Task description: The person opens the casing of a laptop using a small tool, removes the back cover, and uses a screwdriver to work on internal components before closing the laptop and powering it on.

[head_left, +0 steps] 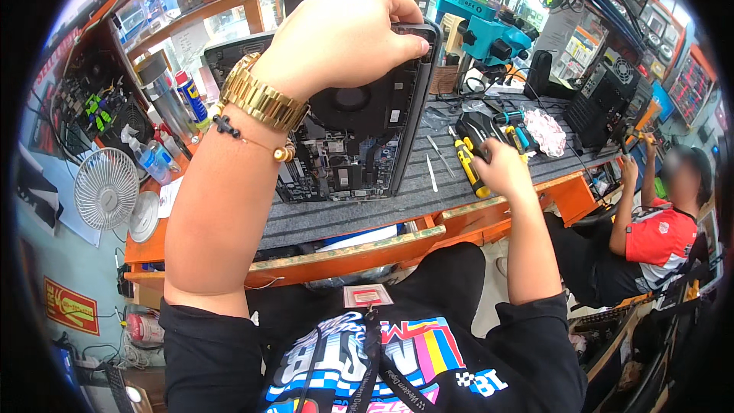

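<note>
A laptop (pixel 348 161) stands on its edge on the grey striped mat, its inner boards and a round fan bare toward me. My left hand (pixel 352 35) is closed over its upper right corner, the thumb on the inner side and the fingers over the rim. A gold watch and a bracelet sit on that wrist. To the right, my right hand (pixel 505 168) reaches into a group of hand tools, its fingers curled at a dark piece that I cannot make out. Beside it lies a yellow and black screwdriver (pixel 469 167). Tweezers (pixel 431 174) lie between the laptop and the screwdriver.
A teal microscope (pixel 493 35) stands at the back right, near a crumpled pinkish cloth (pixel 544 132) and a black computer tower (pixel 604 96). Spray cans and bottles (pixel 157 157) and a white fan (pixel 107 187) are at left. An open drawer (pixel 352 254) juts toward me. A co-worker (pixel 657 229) sits at right.
</note>
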`<state>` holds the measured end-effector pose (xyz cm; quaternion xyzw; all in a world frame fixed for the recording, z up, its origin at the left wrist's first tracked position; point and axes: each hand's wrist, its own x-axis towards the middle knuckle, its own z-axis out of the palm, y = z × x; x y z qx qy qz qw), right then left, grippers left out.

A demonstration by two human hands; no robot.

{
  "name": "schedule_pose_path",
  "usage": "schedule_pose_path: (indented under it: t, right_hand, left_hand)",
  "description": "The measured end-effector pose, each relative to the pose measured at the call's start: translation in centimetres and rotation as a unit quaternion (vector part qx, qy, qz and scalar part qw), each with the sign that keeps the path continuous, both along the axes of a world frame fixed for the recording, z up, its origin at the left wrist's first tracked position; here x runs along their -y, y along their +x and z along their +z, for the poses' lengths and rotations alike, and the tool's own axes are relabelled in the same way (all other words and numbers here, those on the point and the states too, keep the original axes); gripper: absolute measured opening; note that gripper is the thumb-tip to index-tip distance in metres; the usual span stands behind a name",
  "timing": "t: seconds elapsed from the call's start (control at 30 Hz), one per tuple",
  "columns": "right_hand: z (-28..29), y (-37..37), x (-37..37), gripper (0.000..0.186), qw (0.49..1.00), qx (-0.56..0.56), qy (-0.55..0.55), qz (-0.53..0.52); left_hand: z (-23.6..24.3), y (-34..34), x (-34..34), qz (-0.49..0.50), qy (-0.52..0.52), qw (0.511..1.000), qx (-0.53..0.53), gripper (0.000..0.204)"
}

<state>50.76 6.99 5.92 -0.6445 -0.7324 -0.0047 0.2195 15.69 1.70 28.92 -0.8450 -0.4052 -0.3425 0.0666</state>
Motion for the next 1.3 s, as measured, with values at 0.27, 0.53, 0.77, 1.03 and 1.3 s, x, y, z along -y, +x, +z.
schedule_pose_path:
  t: [0.27, 0.53, 0.77, 1.03, 1.3]
  right_hand:
    - [-4.6, -1.6, 2.5, 0.059, 1.000, -0.023, -0.009, -0.004]
    - [-2.5, -0.3, 3.7, 0.055, 0.755, -0.597, -0.269, 0.036]
    - [-4.0, -0.5, 3.0, 0.075, 0.724, -0.667, -0.122, 0.128]
    - [-5.5, -0.8, -1.8, 0.045, 0.876, -0.479, 0.054, 0.029]
    - [-2.4, -1.6, -1.9, 0.033, 0.873, -0.486, 0.019, 0.034]
  left_hand:
    - [-0.1, -0.3, -0.4, 0.017, 0.017, 1.000, -0.005, 0.039]
    - [-0.5, -0.4, -0.6, 0.042, 0.023, 0.999, -0.003, 0.043]
    - [-0.6, -0.2, -0.4, 0.040, 0.034, 0.999, 0.008, 0.042]
    - [-0.3, 0.0, -0.1, 0.041, 0.019, 0.999, 0.002, 0.041]
    - [-0.4, -0.2, -0.1, 0.033, 0.013, 0.999, 0.014, 0.042]
